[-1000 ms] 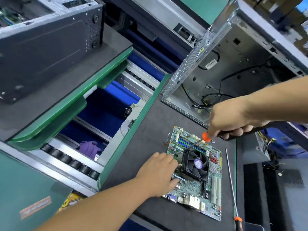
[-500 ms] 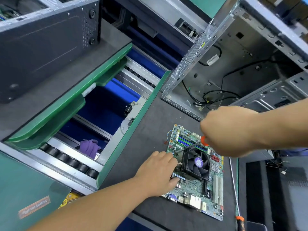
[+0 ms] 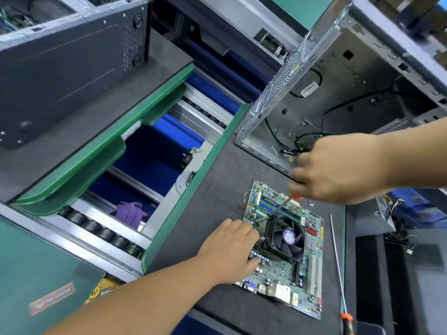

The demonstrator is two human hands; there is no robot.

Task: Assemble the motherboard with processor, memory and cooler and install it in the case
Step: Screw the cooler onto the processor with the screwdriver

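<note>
Nearest the camera, at the bench's (image 3: 212,197) front edge, the motherboard (image 3: 278,274) lies flat on the dark mat, its port block facing the viewer. The left hand (image 3: 229,252) rests on the board's left side, fingers loosely bent and pressing down beside the cooler (image 3: 285,238); its grip pinches nothing. The cooler, a black fan with a purple hub label, sits on the middle of the board, and blue and green memory slots (image 3: 278,209) run just behind it.

A screwdriver (image 3: 275,213) slants down from the upper right, its tip at the cooler's far left corner. The right hand (image 3: 338,168) is above the board's far edge with fingers curled round the orange handle; the hand is blurred, so the exact grip is hard to make out, though it seems to be closed on the tool.

To the right of the board a long thin rod (image 3: 337,262) with an orange end lies on the mat. Small screws (image 3: 310,203) sit near the board's far right corner.

Farther back, the open case (image 3: 326,97) lies on its side, black cables loose within. To the left, a roller conveyor (image 3: 101,233) runs between green-edged pallets, a purple cloth (image 3: 131,212) lying in the gap, and another dark case (image 3: 67,59) stands at far left.
</note>
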